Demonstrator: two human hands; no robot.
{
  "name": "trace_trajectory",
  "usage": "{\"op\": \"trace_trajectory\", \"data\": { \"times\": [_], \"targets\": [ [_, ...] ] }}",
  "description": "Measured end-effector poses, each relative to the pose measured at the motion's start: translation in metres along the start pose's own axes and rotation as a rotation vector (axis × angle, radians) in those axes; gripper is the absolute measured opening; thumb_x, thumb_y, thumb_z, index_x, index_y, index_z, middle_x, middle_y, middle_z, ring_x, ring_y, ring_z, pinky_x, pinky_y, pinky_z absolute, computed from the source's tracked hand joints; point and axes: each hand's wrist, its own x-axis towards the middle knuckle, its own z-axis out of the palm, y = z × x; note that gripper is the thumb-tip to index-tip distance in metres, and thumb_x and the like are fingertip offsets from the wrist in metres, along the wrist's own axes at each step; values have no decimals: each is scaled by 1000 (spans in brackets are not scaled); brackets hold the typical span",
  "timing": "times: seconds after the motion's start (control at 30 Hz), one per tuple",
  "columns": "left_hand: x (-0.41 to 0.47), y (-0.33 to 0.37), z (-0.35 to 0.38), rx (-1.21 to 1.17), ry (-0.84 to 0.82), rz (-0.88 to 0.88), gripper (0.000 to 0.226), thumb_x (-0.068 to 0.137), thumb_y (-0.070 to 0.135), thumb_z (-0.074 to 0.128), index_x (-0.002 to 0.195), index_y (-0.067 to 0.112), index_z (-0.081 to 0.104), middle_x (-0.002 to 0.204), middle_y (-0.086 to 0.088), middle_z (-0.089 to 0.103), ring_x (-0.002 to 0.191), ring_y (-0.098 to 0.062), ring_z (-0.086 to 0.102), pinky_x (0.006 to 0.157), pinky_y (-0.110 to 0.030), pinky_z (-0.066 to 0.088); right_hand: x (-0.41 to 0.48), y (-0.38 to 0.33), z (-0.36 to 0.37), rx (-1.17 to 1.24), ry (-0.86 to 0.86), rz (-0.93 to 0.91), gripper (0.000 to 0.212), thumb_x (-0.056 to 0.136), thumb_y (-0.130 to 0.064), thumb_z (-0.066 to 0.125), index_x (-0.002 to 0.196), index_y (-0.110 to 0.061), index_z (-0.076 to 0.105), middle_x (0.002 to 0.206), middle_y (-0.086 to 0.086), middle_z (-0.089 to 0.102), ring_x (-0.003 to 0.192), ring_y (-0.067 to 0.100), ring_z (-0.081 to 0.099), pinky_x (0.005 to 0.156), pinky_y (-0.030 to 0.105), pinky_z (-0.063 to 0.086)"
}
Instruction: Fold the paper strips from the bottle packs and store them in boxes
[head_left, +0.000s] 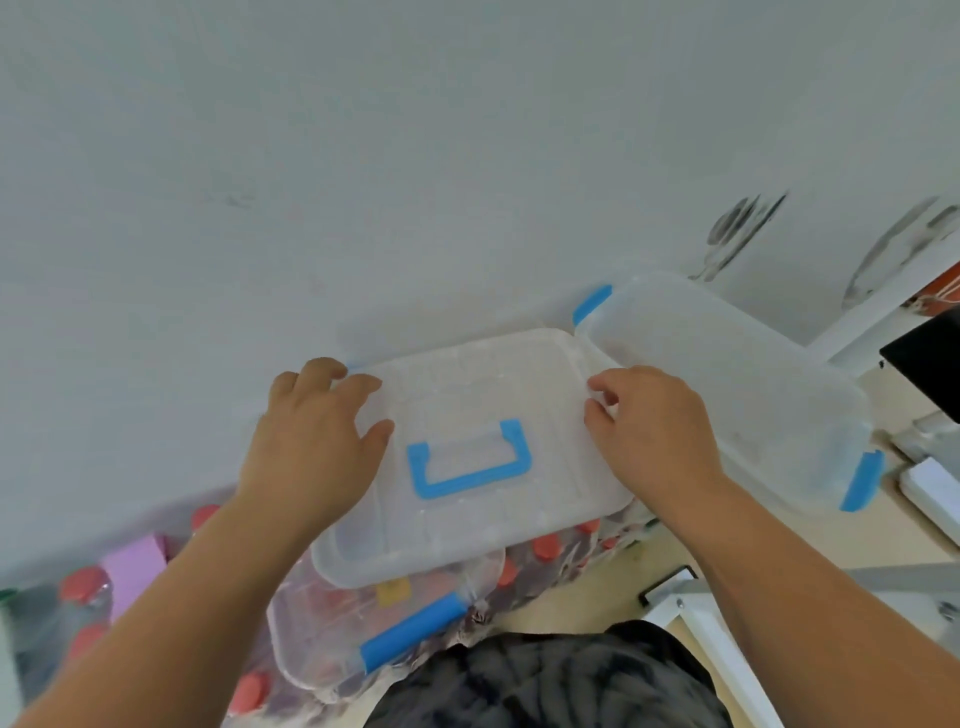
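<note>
A translucent plastic lid with a blue handle is held level in front of me. My left hand grips its left edge, thumb on top. My right hand grips its right edge with curled fingers. Under the lid's near side sits a clear box with a blue latch, resting on shrink-wrapped bottle packs with red caps. A small yellow piece shows through the box. A pink paper strip lies on the packs at the left.
A second clear box with blue latches stands just right of the lid, against the white wall. More red-capped bottles fill the lower left. A white table frame and a dark screen are at the right.
</note>
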Motion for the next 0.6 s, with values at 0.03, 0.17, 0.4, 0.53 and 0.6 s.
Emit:
{"op": "trace_trajectory", "data": {
  "times": [0.03, 0.17, 0.4, 0.53, 0.6],
  "targets": [
    [0, -1, 0, -35, 19, -7, 45, 86, 39, 68, 128, 21, 64, 133, -12, 53, 119, -37, 50, 103, -47, 43, 0, 0, -4, 2, 31, -18, 25, 90, -23, 66, 111, -15, 75, 97, 10, 71, 87, 32, 67, 78, 37, 51],
    [0, 2, -7, -273, 158, -97, 46, 79, 29, 79, 121, 18, 66, 134, -11, 52, 124, -36, 48, 107, -41, 36, 1, 4, -25, 11, 185, -78, 21, 86, -20, 71, 105, -14, 78, 90, 8, 74, 80, 31, 68, 73, 34, 51],
    [17, 49, -24, -489, 184, -29, 58, 84, 41, 73, 135, 22, 53, 126, 1, 54, 82, -8, 57, 80, -30, 44, -1, 46, -69, 37, 290, 109, 21, 90, -23, 68, 109, -18, 78, 99, 1, 76, 87, 23, 68, 86, 34, 49],
    [36, 96, -24, -525, 102, 134, 54, 86, 30, 71, 137, 21, 55, 126, 3, 61, 79, -12, 58, 81, -33, 47, -19, 89, -87, 42, 344, 293, 23, 92, -26, 68, 112, -18, 77, 99, 0, 76, 82, 16, 65, 84, 28, 48],
    [47, 122, -20, -523, 48, 223, 56, 85, 17, 68, 140, 19, 53, 127, 0, 61, 85, -16, 57, 82, -29, 43, -30, 110, -92, 47, 369, 398, 24, 93, -27, 67, 114, -18, 76, 101, 1, 76, 81, 12, 60, 84, 26, 43]
  ]
}}
